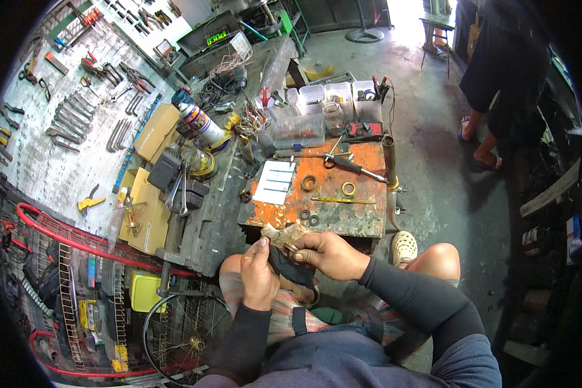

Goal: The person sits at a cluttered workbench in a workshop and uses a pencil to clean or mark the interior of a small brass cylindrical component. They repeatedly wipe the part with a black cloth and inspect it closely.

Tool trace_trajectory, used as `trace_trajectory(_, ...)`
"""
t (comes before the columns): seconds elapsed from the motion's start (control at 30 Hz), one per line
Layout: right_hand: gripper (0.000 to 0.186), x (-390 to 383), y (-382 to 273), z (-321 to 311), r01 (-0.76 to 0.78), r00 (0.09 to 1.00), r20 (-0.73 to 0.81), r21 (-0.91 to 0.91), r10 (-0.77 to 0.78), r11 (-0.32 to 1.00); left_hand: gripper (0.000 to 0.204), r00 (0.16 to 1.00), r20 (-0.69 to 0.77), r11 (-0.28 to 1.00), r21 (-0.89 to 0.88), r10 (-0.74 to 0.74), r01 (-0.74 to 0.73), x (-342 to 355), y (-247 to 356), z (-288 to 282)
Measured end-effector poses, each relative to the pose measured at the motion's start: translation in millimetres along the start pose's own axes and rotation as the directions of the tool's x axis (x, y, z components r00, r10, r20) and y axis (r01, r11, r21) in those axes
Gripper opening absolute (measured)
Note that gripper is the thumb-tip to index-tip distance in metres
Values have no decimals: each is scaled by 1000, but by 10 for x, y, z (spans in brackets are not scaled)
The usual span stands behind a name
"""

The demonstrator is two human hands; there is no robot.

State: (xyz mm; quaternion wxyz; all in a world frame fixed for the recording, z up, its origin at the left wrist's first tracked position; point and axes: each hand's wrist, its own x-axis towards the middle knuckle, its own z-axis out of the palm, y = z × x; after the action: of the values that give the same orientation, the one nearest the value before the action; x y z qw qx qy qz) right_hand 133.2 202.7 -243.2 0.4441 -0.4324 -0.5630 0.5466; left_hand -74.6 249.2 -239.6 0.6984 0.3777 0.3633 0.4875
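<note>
Just off the near edge of the orange worn bench top, my two hands meet over a dirty beige and black rag. My left hand is closed, its thumb pressing the rag's left side. With thumb and fingers, my right hand pinches a small brownish metal ring-like part against the cloth. The fingers partly cover that part, so its full shape is hidden. On the bench beyond lie a brown ring, a yellow ring, two dark rings and a yellow pencil-like stick.
A white paper sheet and a black-handled screwdriver lie on the bench. Clear plastic bins and a glass jar stand behind. An upright metal pipe rises at the right edge. Another person stands at right.
</note>
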Motion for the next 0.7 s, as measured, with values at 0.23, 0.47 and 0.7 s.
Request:
trace_trajectory(0.23, 21, -17, 154, 43, 226, 965, -47, -339, -256, 913, 31, 988, 152, 897, 434, 19, -84, -86, -34, 80)
trace_trajectory(0.47, 25, -30, 45, 9, 271, 958, -19, -258, -285, 928, 24, 997, 81, 994, 111, -12, 3, -5, -121, -107)
trace_trajectory(0.7, 28, -55, 29, 13, 325, 928, -56, -365, -369, 873, 42, 963, 228, 909, 357, 141, -218, -234, -136, 143)
